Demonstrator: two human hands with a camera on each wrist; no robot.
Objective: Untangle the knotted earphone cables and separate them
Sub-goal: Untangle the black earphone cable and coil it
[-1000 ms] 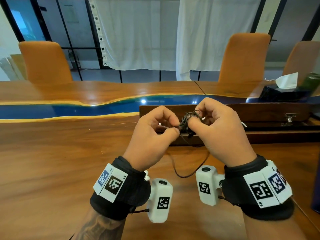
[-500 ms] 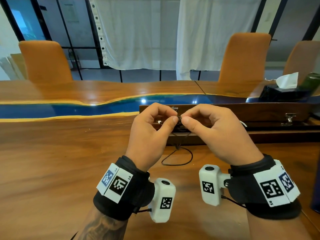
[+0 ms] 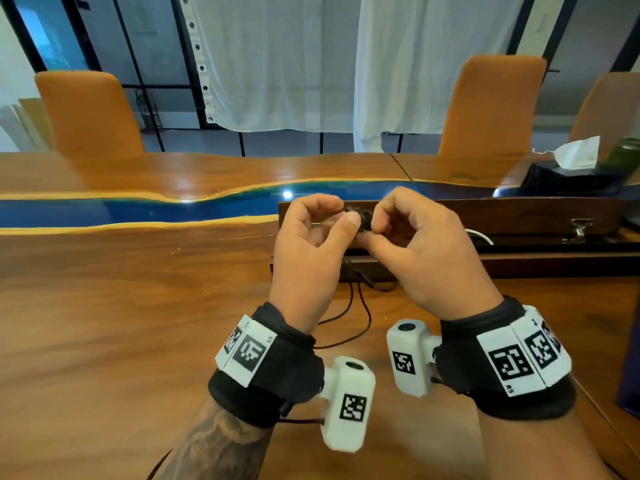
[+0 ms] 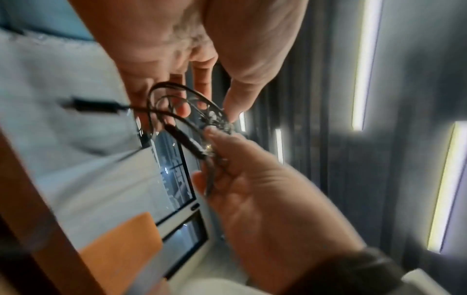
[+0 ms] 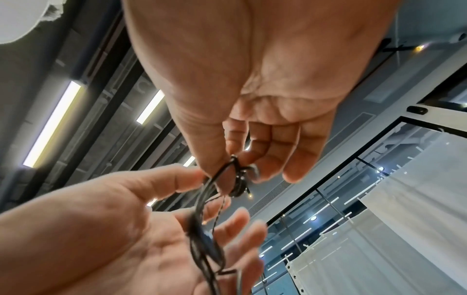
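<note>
Black knotted earphone cables [image 3: 360, 216], one tangle, pinched between two hands: left [image 3: 308, 258], right [image 3: 426, 251].

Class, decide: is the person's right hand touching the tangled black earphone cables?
Touching. The right wrist view shows the right hand pinching the tangled black earphone cables between thumb and fingertips.
</note>
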